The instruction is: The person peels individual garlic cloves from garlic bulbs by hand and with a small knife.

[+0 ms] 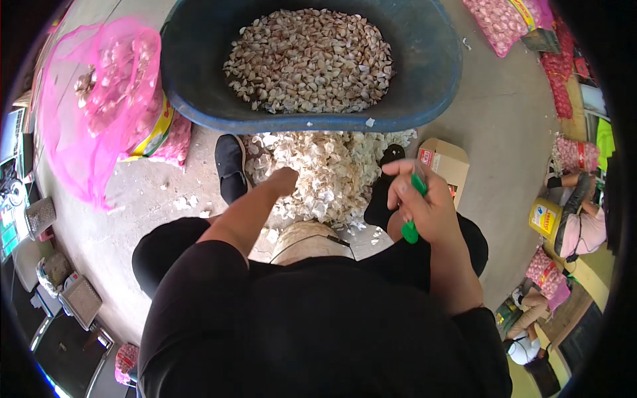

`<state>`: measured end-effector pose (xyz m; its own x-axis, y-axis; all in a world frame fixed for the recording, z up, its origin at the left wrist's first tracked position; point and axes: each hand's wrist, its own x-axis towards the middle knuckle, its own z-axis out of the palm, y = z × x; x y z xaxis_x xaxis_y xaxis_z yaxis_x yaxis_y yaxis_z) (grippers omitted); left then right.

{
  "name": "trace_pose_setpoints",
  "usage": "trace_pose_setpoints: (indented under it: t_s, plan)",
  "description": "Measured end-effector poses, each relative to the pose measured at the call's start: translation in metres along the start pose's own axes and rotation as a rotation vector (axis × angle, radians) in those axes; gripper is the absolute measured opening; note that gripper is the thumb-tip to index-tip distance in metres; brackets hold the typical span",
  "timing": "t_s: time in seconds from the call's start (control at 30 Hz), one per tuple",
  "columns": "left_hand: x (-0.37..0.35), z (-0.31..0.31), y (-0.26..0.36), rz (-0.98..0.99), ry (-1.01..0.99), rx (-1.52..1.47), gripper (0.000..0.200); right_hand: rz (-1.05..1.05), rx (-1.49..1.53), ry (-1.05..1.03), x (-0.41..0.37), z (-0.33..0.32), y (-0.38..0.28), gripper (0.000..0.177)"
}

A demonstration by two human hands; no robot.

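Note:
My right hand (428, 202) is closed around a small green-handled knife (411, 230), above my right knee. A pale, blade-like part shows faintly past its upper end. My left hand (284, 180) reaches down over a heap of papery garlic skins (325, 169) between my feet; its fingers are hidden from view, so I cannot see whether they hold anything. Beyond the heap stands a large dark blue tub (199, 119), with many loose garlic cloves (312, 60) spread over its bottom.
On the left leans a pink mesh sack (106, 113) of garlic bulbs. A cardboard box (451, 159) lies by my right foot. Below me is a whitish bucket-like thing (308, 242). More garlic sacks (501, 23), a yellow container (544, 217) and other people sit along the right side.

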<state>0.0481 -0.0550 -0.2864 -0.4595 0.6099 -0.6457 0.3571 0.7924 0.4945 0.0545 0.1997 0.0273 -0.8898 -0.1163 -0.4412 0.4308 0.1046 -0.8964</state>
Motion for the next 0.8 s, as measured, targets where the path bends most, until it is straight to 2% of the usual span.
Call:
trace_pose_setpoints:
  t_s: [0.03, 0.07, 0.1, 0.13, 0.17, 0.23, 0.33, 0.43, 0.47, 0.57, 0.7, 0.73, 0.8]
  plan:
    - [0.001, 0.004, 0.006, 0.047, 0.032, 0.042, 0.02, -0.005, 0.012, 0.003, 0.0, -0.002, 0.002, 0.023]
    - [0.008, 0.02, 0.005, -0.012, 0.078, 0.028, 0.019, 0.02, 0.073, 0.0, 0.0, -0.004, 0.004, 0.024]
    - [0.014, 0.018, 0.009, -0.037, -0.009, 0.051, 0.02, 0.006, 0.048, 0.002, 0.002, -0.007, 0.005, 0.024]
    - [0.017, 0.027, 0.01, -0.074, 0.097, 0.035, 0.021, 0.029, 0.046, -0.003, 0.003, -0.01, 0.005, 0.025]
    - [0.028, 0.041, 0.003, -0.081, 0.022, 0.106, 0.027, 0.053, 0.043, -0.008, 0.004, -0.012, 0.003, 0.025]
    - [0.027, 0.028, 0.014, -0.102, -0.061, 0.116, 0.029, 0.084, 0.08, 0.005, 0.008, -0.015, 0.001, 0.025]
    - [0.039, 0.047, 0.003, -0.053, -0.143, 0.211, 0.027, 0.116, 0.178, -0.003, 0.013, -0.016, 0.005, 0.025]
    - [0.054, 0.074, -0.01, -0.281, -0.016, -0.159, 0.027, 0.184, 0.246, -0.022, 0.021, -0.018, 0.003, 0.024]
    - [0.049, 0.047, 0.003, -0.422, -0.071, -0.208, 0.026, 0.197, 0.254, -0.028, 0.024, -0.018, 0.004, 0.023]
    - [0.053, 0.057, -0.017, -0.038, 0.025, 0.1, 0.031, 0.223, 0.257, -0.039, 0.031, -0.019, 0.006, 0.023]
    - [0.056, 0.042, -0.008, -0.026, -0.224, 0.287, 0.033, 0.283, 0.186, -0.056, 0.034, -0.02, 0.005, 0.022]
    - [0.05, 0.035, -0.008, -0.039, -0.189, 0.064, 0.03, 0.304, 0.165, -0.063, 0.034, -0.02, 0.005, 0.022]
    - [0.036, 0.001, 0.002, -0.043, -0.198, 0.029, 0.028, 0.193, 0.002, -0.076, 0.034, -0.015, 0.011, 0.021]
